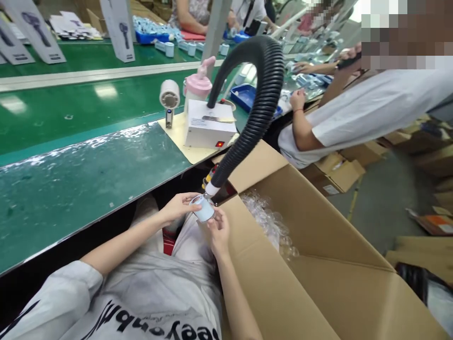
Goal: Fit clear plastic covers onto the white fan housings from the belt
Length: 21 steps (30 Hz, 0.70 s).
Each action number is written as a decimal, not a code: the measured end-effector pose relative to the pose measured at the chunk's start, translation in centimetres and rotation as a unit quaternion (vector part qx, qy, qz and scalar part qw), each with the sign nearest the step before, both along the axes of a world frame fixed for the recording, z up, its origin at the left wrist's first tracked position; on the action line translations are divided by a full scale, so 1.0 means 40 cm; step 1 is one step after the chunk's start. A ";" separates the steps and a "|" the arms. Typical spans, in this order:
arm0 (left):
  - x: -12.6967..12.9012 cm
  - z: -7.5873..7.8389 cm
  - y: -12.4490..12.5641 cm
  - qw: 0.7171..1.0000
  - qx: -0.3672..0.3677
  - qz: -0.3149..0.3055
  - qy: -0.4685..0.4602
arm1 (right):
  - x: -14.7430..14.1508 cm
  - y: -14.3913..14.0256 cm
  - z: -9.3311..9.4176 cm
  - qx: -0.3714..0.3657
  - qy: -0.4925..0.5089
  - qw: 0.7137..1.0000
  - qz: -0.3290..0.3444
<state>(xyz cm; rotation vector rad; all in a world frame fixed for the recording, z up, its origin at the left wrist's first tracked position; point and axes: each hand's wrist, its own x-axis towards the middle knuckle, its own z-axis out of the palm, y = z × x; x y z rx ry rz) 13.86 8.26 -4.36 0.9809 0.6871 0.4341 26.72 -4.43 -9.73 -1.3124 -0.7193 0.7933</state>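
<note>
My left hand (179, 207) and my right hand (217, 231) both grip a small pale blue cylindrical part (203, 209) over my lap. The left hand takes it from the left side, the right hand from below and to the right. The white nozzle (211, 190) of a black ribbed hose (264, 89) points down at the top of the part, touching or almost touching it. The hose arches up from the nozzle and comes down at a white box machine (208, 125) with a lit red switch.
A large open cardboard box (318, 264) with clear plastic pieces (269, 222) stands at my right. The green conveyor table (78, 160) lies ahead, holding a small white fan (169, 97) and a pink-lidded bottle (197, 87). A co-worker's arm (300, 120) reaches toward a blue tray (246, 97).
</note>
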 end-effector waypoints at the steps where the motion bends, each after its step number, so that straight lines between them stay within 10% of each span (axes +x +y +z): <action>1: 0.008 0.001 0.006 1.000 0.004 0.000 0.006 | 0.007 0.008 -0.005 0.003 0.007 1.000 -0.001; 16: -0.073 0.084 -0.002 0.996 0.030 0.016 0.080 | 0.001 0.024 0.042 0.060 0.003 0.994 0.092; 19: -0.095 0.098 -0.012 0.992 0.027 0.040 0.117 | 0.045 -0.068 0.067 0.028 -0.054 0.998 0.020; 21: -0.101 0.095 -0.015 0.989 0.013 0.064 0.136 | 0.115 -0.210 0.082 -0.014 -0.146 0.979 -0.142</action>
